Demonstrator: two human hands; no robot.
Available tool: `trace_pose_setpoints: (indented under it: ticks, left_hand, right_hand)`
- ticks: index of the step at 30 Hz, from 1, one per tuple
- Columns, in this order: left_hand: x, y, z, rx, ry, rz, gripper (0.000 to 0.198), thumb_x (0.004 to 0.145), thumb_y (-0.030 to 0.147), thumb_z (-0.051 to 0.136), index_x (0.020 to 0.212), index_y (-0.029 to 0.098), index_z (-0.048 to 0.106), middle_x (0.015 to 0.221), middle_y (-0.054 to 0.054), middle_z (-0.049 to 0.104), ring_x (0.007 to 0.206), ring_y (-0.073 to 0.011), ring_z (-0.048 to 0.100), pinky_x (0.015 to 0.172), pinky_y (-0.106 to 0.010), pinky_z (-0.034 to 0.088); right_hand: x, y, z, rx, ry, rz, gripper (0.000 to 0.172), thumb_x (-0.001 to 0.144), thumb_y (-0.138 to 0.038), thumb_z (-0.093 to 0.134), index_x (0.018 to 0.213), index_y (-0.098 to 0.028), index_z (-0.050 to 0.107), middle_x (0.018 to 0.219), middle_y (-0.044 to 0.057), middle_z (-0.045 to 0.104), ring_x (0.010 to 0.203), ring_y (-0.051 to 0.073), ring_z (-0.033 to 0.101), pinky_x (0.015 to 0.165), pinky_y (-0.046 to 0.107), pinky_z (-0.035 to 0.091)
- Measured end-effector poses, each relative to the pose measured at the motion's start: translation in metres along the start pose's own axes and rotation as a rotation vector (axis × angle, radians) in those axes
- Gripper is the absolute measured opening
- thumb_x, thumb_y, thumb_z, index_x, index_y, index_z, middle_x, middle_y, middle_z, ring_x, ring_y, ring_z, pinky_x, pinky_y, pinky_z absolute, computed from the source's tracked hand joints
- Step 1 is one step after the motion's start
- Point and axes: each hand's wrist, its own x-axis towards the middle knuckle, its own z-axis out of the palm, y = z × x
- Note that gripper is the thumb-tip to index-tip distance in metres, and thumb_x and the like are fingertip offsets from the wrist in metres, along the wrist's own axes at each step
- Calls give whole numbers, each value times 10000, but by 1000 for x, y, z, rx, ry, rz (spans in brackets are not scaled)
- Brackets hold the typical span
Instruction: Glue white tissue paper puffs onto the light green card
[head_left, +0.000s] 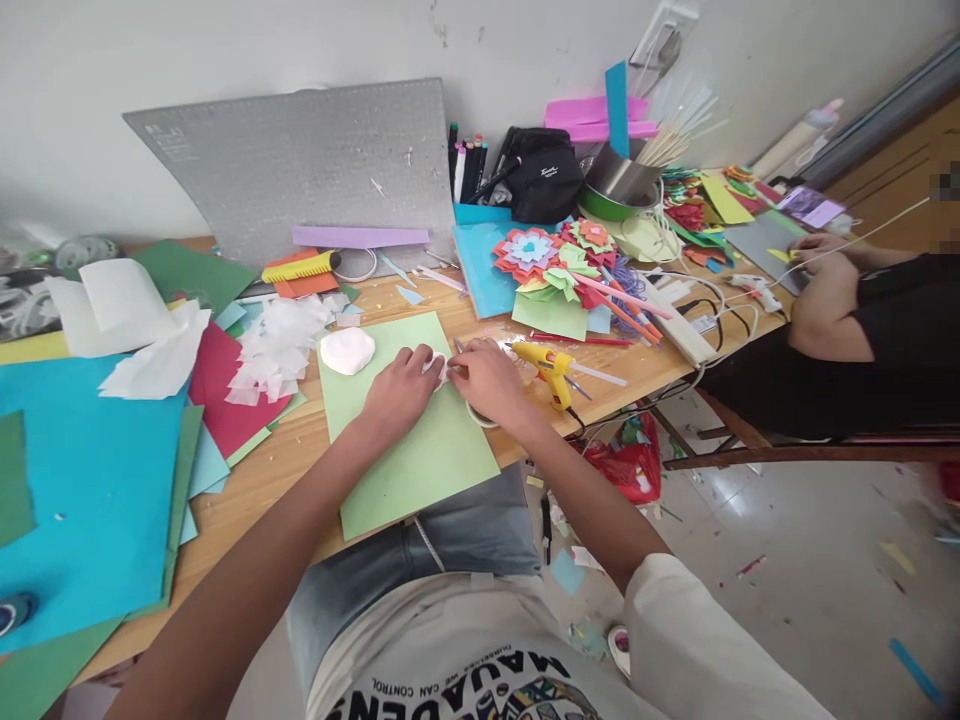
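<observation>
A light green paper sheet (409, 470) lies in front of me at the table's edge. My left hand (401, 387) rests on it, fingers curled on a small white piece (434, 371). From the other side, my right hand (491, 380) pinches the edge of that same piece, fingertips close to the left ones. What the piece is made of cannot be made out, since fingers cover much of it. A smooth white lump (347, 351) sits on the sheet's upper left part. Partly hidden under my right hand is a tape roll (481, 414).
Just right of my hands lies a yellow glue gun (547, 372). Thin white paper squares (274, 345) are heaped at left, beside large blue paper (90, 480). Paper flowers (536, 255) and a power strip (679, 320) are farther right, near another person's arm (825, 305).
</observation>
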Motion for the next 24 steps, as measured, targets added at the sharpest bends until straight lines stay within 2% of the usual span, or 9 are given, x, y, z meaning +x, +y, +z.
trace_pose_setpoints:
  ticks: [3, 5, 9, 13, 16, 20, 24]
  left_hand:
    - [-1, 2, 2, 10, 8, 10, 375, 1031, 260, 302, 1313, 190, 538, 1213, -132, 566, 1020, -267, 507, 776, -354, 466]
    - [-1, 2, 3, 13, 4, 16, 384, 1032, 256, 290, 1315, 176, 537, 1206, -136, 571, 1018, -270, 509, 779, -361, 464]
    - [-1, 2, 4, 3, 4, 15, 401, 1035, 263, 277, 1341, 173, 520, 1212, -141, 573, 1032, -276, 509, 772, -361, 456]
    - [-2, 1, 6, -14, 18, 9, 391, 1033, 256, 284, 1342, 190, 516, 1217, -135, 574, 1039, -270, 512, 781, -353, 446]
    - [-2, 2, 6, -7, 18, 9, 398, 1033, 244, 276, 1345, 183, 515, 1212, -135, 576, 1029, -273, 512, 766, -358, 445]
    - [-2, 3, 4, 13, 14, 11, 404, 1034, 228, 258, 1312, 173, 547, 1192, -135, 580, 1009, -275, 513, 747, -360, 449]
    - [-1, 3, 5, 56, 48, 32, 386, 1026, 205, 283, 1261, 146, 583, 1171, -136, 586, 978, -270, 521, 770, -364, 464]
  right_hand:
    - [6, -1, -5, -8, -76, 23, 276, 955, -256, 513, 890, -202, 776, 900, 77, 664, 897, 206, 563, 797, 308, 395]
    - [10, -1, -7, -20, -76, 23, 280, 956, -285, 523, 878, -212, 782, 864, 65, 665, 857, 197, 559, 783, 304, 387]
    - [14, -3, -8, -69, -34, -31, 274, 950, -297, 538, 846, -234, 784, 896, 64, 683, 901, 209, 550, 798, 309, 387]
    - [15, -5, -7, -122, -72, -13, 271, 938, -224, 520, 883, -200, 783, 915, 90, 701, 879, 213, 567, 854, 325, 394]
    - [18, -8, -8, -166, -90, 5, 285, 953, -239, 497, 909, -165, 768, 927, 110, 708, 891, 225, 581, 847, 331, 406]
    - [21, -14, -5, -247, -108, 12, 282, 949, -188, 457, 949, -131, 733, 988, 158, 699, 971, 279, 580, 801, 365, 417]
    - [17, -17, 2, -256, -57, 4, 245, 910, -134, 461, 983, -127, 695, 1067, 177, 664, 1055, 303, 548, 826, 393, 417]
